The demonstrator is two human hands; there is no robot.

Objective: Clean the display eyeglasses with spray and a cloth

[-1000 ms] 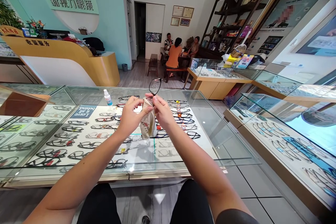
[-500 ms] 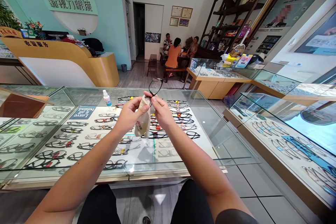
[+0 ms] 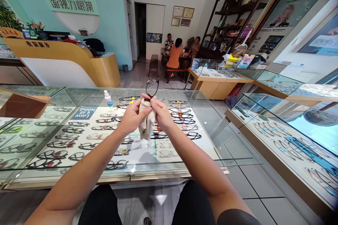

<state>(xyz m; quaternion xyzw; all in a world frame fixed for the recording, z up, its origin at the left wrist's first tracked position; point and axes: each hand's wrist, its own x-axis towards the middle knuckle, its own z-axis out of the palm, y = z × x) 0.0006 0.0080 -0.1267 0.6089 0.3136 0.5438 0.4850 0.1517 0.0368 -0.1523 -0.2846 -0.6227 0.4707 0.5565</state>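
Over the glass display case, my left hand (image 3: 134, 115) is closed around a pale beige cloth (image 3: 145, 128), its thumb pressing the fabric. The cloth hangs down in folds, with faint marks on it. My right hand (image 3: 161, 113) pinches dark-framed eyeglasses (image 3: 152, 88) beside the cloth. One lens stands upright above my fingertips; the rest of the frame is hidden behind the fingers and fabric. Both hands nearly touch each other.
Rows of eyeglasses lie inside the display case (image 3: 232, 163) below. A small white spray bottle (image 3: 108, 99) stands on its far left part. A wooden-brown object (image 3: 22, 105) is at left. More showcases (image 3: 277, 154) line the right. Several people sit at a back table.
The eyeglasses have shifted slightly left and turned. The cloth has moved in between the hands, bunched up, and its printed marks have turned mostly out of sight.
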